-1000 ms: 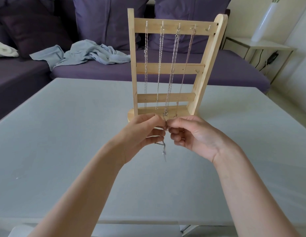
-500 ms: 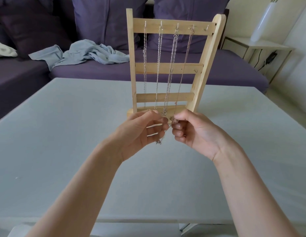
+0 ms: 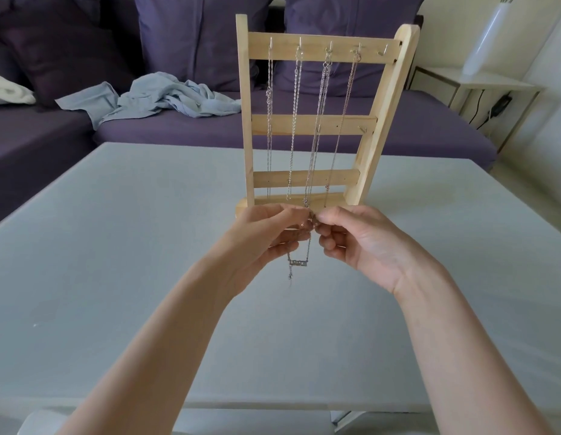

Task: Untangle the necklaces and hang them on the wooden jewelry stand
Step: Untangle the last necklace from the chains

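Four silver necklaces (image 3: 294, 120) hang from the upright wooden jewelry stand's (image 3: 313, 124) top hooks.

Left hand (image 3: 266, 237) and right hand (image 3: 360, 243) pinch a necklace (image 3: 299, 262) before the wooden stand (image 3: 246, 120).

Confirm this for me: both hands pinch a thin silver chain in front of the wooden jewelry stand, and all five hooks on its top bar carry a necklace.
Not quite. The head view shows only four of the top-bar hooks carrying silver necklaces; the rightmost hook is bare. The rest holds: the left hand and right hand both pinch a thin silver chain in front of the wooden jewelry stand.
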Demonstrator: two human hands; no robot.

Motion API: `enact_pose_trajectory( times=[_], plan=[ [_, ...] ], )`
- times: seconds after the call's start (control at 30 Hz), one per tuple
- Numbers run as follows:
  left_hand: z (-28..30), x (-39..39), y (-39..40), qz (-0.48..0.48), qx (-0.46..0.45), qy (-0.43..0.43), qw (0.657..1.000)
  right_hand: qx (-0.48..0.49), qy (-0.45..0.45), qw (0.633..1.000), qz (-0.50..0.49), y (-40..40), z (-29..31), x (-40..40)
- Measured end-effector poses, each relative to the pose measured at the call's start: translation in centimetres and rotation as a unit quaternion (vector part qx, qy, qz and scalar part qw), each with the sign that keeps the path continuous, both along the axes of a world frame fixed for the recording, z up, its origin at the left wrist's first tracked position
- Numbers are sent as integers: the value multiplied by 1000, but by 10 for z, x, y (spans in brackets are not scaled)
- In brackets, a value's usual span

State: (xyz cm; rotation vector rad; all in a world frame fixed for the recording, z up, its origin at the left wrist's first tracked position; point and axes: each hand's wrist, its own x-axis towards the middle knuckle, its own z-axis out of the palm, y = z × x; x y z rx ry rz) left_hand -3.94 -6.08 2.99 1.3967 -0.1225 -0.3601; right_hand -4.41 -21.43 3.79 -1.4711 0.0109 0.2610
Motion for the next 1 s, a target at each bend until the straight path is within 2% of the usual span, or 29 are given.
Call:
enact_pose_trajectory(
  times=[0.13,0.37,0.7,0.87,1.0],
  plan=[
    [-1,-1,-1,-2,17,16,1000,-7,1,1000,0,-2,0,0],
    [-1,0,-4,24,40,-8,999,23,16,1000,-11,-2,4,-3],
    [2,0,-10,89,110,-116,983,22,11,1000,-14,-3,2,-3],
    [0,-2,-12,61,109,-112,986,52,28,997,-55,-3,0,-2],
    [-1,-2,-13,59,79,-81,992,7,10,998,-63,-5,-2,-2]
  ],
)
